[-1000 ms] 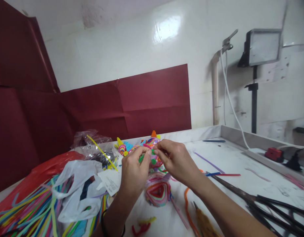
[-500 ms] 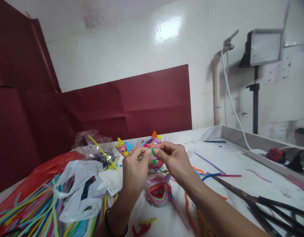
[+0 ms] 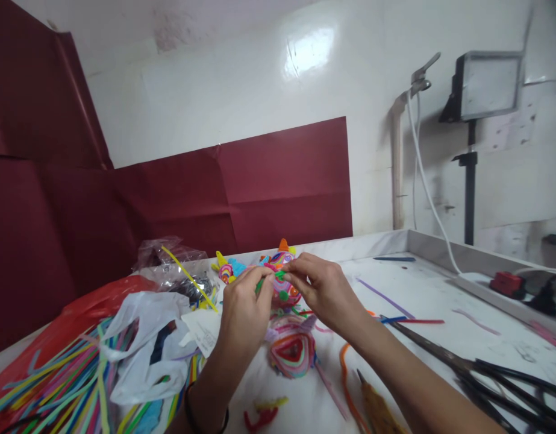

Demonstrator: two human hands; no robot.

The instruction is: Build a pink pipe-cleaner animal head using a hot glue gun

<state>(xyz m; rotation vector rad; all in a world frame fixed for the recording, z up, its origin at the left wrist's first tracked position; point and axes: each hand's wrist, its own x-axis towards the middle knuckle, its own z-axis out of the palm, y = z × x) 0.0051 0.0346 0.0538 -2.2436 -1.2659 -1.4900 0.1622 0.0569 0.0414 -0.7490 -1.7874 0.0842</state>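
Above the middle of the white table, my left hand point(image 3: 248, 300) and my right hand point(image 3: 320, 282) face each other, fingertips pinched on a small green fuzzy piece point(image 3: 280, 275). Some of the green also shows beside my left fingers. Just behind and below the fingertips are pink, multicoloured fuzzy figures point(image 3: 284, 259), partly covered by my hands. Nearer to me, a round coil figure point(image 3: 292, 351) with a red centre and lilac points lies on the table.
Pipe cleaners point(image 3: 65, 374), a white plastic bag point(image 3: 146, 349) and a red bag point(image 3: 110, 295) lie left. Large scissors point(image 3: 458, 361), a purple strip point(image 3: 386, 298) and a power strip point(image 3: 479, 286) are right. A yellow-brown tool point(image 3: 377, 407) lies near the front.
Both hands have shifted slightly, and the green piece between the fingertips sits at a different angle. My right forearm is a little farther right, showing more of the yellow-brown tool.
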